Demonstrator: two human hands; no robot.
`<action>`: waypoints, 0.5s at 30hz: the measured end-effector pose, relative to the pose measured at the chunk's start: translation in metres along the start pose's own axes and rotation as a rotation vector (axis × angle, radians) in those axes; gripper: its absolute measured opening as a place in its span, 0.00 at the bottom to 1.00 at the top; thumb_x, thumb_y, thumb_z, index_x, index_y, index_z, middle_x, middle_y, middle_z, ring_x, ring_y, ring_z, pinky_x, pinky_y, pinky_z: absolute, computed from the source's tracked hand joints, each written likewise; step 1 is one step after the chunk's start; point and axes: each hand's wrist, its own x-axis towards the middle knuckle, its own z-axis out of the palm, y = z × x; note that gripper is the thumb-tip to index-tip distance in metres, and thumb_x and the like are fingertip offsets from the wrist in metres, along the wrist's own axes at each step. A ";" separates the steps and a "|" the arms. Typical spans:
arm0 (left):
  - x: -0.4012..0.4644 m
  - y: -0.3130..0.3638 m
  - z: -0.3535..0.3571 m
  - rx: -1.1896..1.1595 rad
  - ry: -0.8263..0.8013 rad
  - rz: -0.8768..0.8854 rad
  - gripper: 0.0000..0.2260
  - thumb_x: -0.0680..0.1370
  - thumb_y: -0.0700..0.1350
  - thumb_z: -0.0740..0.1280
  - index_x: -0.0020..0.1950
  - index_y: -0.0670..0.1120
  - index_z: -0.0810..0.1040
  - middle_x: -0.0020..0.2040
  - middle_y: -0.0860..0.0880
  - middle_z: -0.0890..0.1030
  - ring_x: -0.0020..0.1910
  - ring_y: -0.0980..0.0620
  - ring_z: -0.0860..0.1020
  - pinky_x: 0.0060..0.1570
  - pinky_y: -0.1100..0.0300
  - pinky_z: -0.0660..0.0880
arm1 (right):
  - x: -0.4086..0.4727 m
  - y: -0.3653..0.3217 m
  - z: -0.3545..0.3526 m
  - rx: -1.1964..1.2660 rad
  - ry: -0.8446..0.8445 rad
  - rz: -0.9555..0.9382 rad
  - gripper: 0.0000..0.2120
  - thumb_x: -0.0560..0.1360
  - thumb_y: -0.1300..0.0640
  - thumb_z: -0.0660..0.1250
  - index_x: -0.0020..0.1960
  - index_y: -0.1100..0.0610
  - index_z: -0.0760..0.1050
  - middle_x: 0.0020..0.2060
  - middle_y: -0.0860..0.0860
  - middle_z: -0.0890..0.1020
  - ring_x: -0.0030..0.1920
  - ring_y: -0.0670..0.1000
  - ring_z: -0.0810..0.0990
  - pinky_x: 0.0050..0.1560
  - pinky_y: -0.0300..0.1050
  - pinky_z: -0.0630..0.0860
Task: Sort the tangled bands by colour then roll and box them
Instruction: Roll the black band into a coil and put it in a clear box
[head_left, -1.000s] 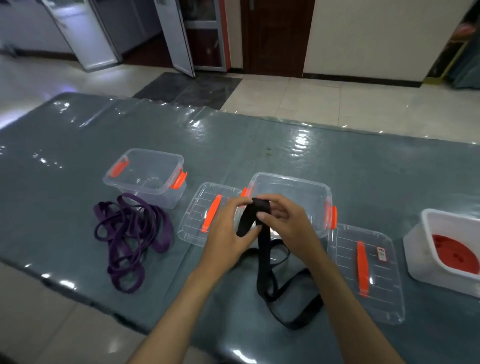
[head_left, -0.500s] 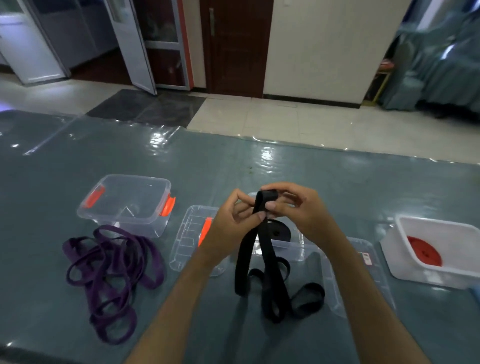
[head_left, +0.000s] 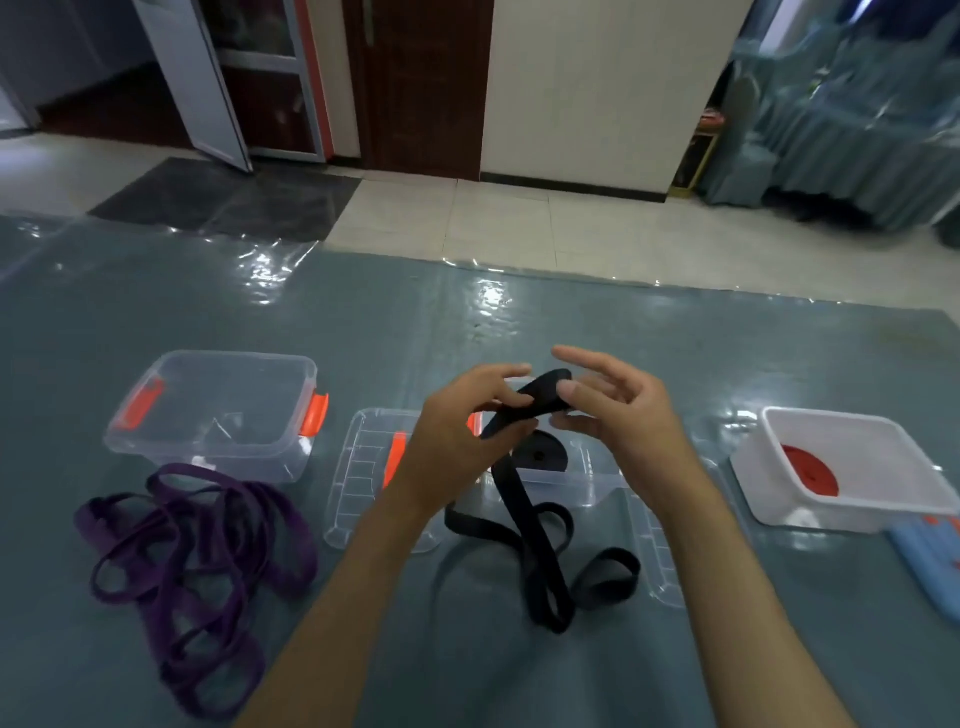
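The black band (head_left: 524, 410) is being pinched between the fingers of the left hand (head_left: 457, 436) and right hand (head_left: 618, 415), its remainder trailing onto the desk (head_left: 519, 322).

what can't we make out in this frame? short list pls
Head view only:
- Middle clear box: the left hand, right hand and black band cover most of it; a black roll shows inside, any others hidden.
- Blue object: cut off by the right edge, unidentifiable.
- Red roll: partly behind the white box wall.
- Purple bands: too tangled to count.
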 end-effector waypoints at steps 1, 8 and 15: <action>0.001 0.002 0.003 0.034 -0.004 0.026 0.09 0.75 0.34 0.78 0.54 0.40 0.83 0.61 0.48 0.85 0.59 0.50 0.84 0.58 0.53 0.82 | -0.001 0.000 -0.003 0.026 0.015 0.014 0.12 0.79 0.64 0.73 0.60 0.53 0.85 0.48 0.62 0.88 0.47 0.57 0.88 0.49 0.46 0.84; 0.012 0.028 0.025 0.243 0.074 0.193 0.09 0.72 0.40 0.82 0.49 0.39 0.87 0.51 0.48 0.88 0.51 0.52 0.86 0.54 0.54 0.82 | -0.007 -0.004 -0.021 0.210 0.045 0.156 0.12 0.80 0.66 0.69 0.49 0.53 0.88 0.43 0.54 0.87 0.40 0.48 0.85 0.45 0.39 0.82; 0.008 0.045 0.066 0.070 0.229 0.047 0.12 0.74 0.41 0.81 0.55 0.42 0.85 0.54 0.50 0.88 0.56 0.50 0.87 0.58 0.47 0.83 | -0.016 0.000 -0.046 0.548 0.014 0.247 0.12 0.72 0.62 0.74 0.55 0.59 0.82 0.48 0.56 0.88 0.45 0.51 0.89 0.45 0.40 0.84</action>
